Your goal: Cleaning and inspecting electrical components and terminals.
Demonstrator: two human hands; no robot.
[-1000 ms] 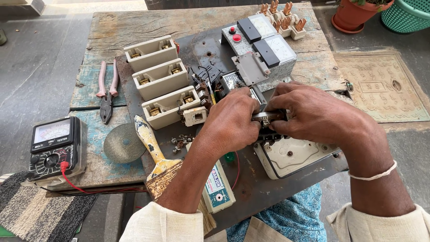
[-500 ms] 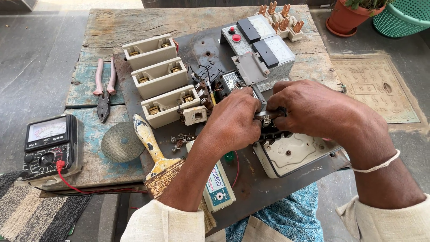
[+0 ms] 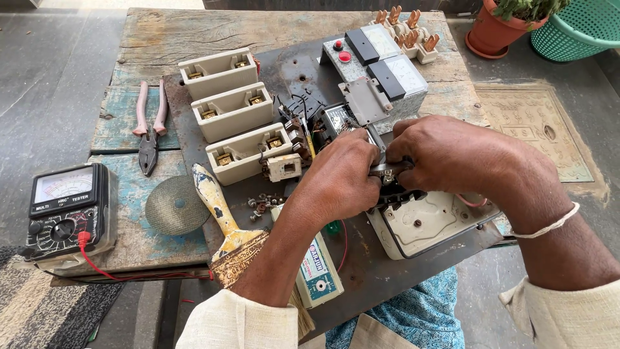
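Both grips, left hand (image 3: 342, 178) and right hand (image 3: 445, 155), clench one small metal part (image 3: 387, 169), knuckles up.

- Table (image 3: 271, 29): bare wood, rough, cracked, with worn blue paint at its left edge.
- Base plate (image 3: 303, 71): dark metal, matt, stained and scuffed.
- Three fuse holders (image 3: 234, 111): cream plastic, dull, with brassy metal contacts inside.
- Pliers (image 3: 148, 126): dark metal jaws, pink plastic grips.
- Disc (image 3: 176, 205): grey, coarse, woven-looking surface.
- Brush (image 3: 223, 220): wooden handle with chipped cream paint, rusty metal band.
- Meter (image 3: 64, 210): black plastic case, glossy clear window.
- Pot (image 3: 494, 35): matt terracotta.
- Basket (image 3: 581, 29): green plastic mesh.
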